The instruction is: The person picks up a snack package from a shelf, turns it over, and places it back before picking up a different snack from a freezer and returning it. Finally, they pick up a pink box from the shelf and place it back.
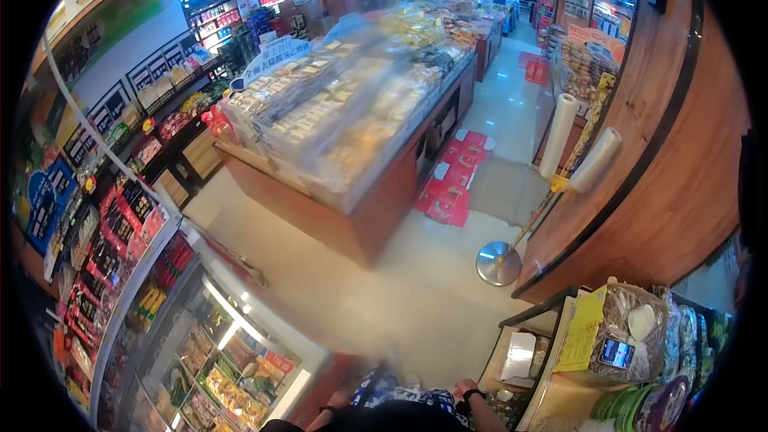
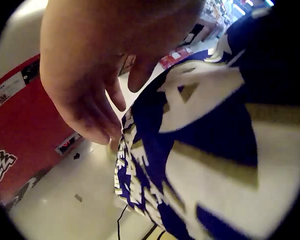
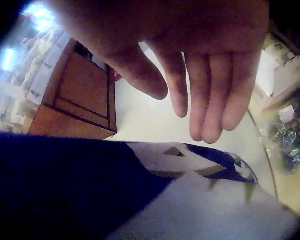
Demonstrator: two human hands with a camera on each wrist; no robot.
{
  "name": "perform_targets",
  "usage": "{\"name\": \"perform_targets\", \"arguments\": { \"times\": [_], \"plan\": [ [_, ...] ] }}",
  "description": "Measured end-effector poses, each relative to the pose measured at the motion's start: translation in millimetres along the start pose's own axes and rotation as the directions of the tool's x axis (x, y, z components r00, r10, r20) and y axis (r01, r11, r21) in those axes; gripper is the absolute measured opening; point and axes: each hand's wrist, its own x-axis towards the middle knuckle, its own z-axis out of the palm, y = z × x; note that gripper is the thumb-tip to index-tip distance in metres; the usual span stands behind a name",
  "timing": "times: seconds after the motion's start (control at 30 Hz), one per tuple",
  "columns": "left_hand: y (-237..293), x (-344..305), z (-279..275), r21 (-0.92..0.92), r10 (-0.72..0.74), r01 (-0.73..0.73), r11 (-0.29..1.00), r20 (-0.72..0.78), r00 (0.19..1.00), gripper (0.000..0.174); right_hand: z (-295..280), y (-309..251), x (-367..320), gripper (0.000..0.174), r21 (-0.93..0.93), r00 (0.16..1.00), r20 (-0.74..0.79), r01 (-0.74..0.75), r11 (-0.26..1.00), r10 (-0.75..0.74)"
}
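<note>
Fingers (image 3: 210, 100) of our left hand (image 2: 105, 57) and right hand (image 3: 190, 40) hang loose, gripping nothing, either side of the patterned clothing (image 2: 205, 150), though a careless rightward swing could, we judge, knock the white box (image 1: 519, 355) near our right hand.

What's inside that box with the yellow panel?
The box holds plastic-wrapped brown goods, with a lit phone and a white object on top; whatever lies beneath them is covered.

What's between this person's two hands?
Blue-and-white patterned clothing lies between the left hand and the right hand, as the head view shows.
</note>
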Motion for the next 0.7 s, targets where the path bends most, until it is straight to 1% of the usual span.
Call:
{"name": "perform_targets", "arguments": {
  "times": [0.03, 0.07, 0.1, 0.13, 0.2, 0.23, 0.27, 0.3, 0.4, 0.43, 0.47, 0.5, 0.53, 0.57, 0.6, 0.63, 0.67, 0.7],
  "plan": [
    [-3, 13, -5, -0.074, -0.093, 0.099, 0.992, 0.078, 0.993, 0.025, -1, 3, 15, 0.025, 0.018, 1.000, 0.000, 0.004, 1.000, -0.004],
    [-9, 26, -9, -0.137, -0.167, 0.185, 0.973, 0.137, 0.977, 0.025, -7, -8, 17, 0.025, 0.037, 1.000, -0.005, 0.008, 0.999, -0.008],
    [-17, 41, -14, -0.173, -0.226, 0.257, 0.951, 0.181, 0.957, 0.025, -11, -19, 20, 0.027, -0.011, 0.999, 0.021, -0.037, 0.999, 0.038],
    [-24, 58, -19, -0.203, -0.268, 0.310, 0.929, 0.209, 0.940, 0.025, -12, -30, 20, 0.028, -0.037, 0.999, -0.002, -0.032, 0.999, 0.032],
    [-39, 92, -34, -0.215, -0.305, 0.358, 0.909, 0.243, 0.921, 0.025, -15, -54, 13, 0.029, -0.103, 0.998, -0.050, -0.030, 0.994, 0.025],
    [-47, 111, -43, -0.216, -0.317, 0.370, 0.904, 0.245, 0.916, 0.025, -18, -67, 11, 0.029, -0.343, 0.990, -0.082, 0.084, 0.935, -0.119],
    [-55, 127, -51, -0.221, -0.319, 0.375, 0.900, 0.250, 0.914, 0.025, -17, -76, 11, 0.029, -0.567, 0.963, -0.070, 0.177, 0.805, -0.261],
    [-61, 142, -58, -0.219, -0.315, 0.369, 0.903, 0.246, 0.917, 0.025, -19, -86, 12, 0.030, -0.752, 0.921, -0.018, 0.245, 0.612, -0.390],
    [-85, 189, -76, -0.181, -0.249, 0.290, 0.940, 0.217, 0.944, 0.025, -35, -127, 38, 0.027, -0.810, 0.944, -0.033, 0.167, 0.563, -0.328],
    [-93, 202, -80, -0.146, -0.213, 0.245, 0.958, 0.206, 0.955, 0.025, -42, -143, 51, 0.027, -0.791, 0.963, 0.003, 0.168, 0.589, -0.271],
    [-101, 215, -83, -0.096, -0.178, 0.200, 0.975, 0.195, 0.964, 0.026, -50, -155, 58, 0.026, -0.894, 0.914, 0.093, 0.252, 0.371, -0.395],
    [-109, 227, -85, -0.037, -0.146, 0.156, 0.987, 0.184, 0.972, 0.026, -56, -171, 69, 0.024, -0.856, 0.913, 0.002, 0.212, 0.472, -0.408],
    [-114, 236, -87, 0.020, -0.128, 0.126, 0.992, 0.174, 0.976, 0.026, -67, -203, 52, 0.023, -0.845, 0.928, -0.012, 0.190, 0.499, -0.373],
    [-120, 248, -90, 0.077, -0.112, 0.101, 0.992, 0.158, 0.981, 0.026, -76, -224, 50, 0.023, -0.891, 0.919, 0.028, 0.202, 0.408, -0.393],
    [-124, 261, -94, 0.077, -0.128, 0.117, 0.990, 0.148, 0.981, 0.026, -82, -240, 55, 0.025, -0.822, 0.874, -0.056, 0.234, 0.519, -0.482],
    [-127, 273, -99, 0.061, -0.168, 0.161, 0.985, 0.140, 0.976, 0.026, -86, -253, 57, 0.026, -0.737, 0.870, -0.137, 0.230, 0.635, -0.474],
    [-131, 285, -103, -0.292, -0.352, 0.405, 0.866, 0.218, 0.910, 0.024, -88, -275, 53, 0.027, -0.631, 0.864, -0.220, 0.228, 0.741, -0.453],
    [-138, 298, -105, -0.580, -0.521, 0.578, 0.574, 0.287, 0.804, 0.024, -88, -295, 49, 0.028, -0.577, 0.866, -0.258, 0.219, 0.787, -0.429]
  ]
}}
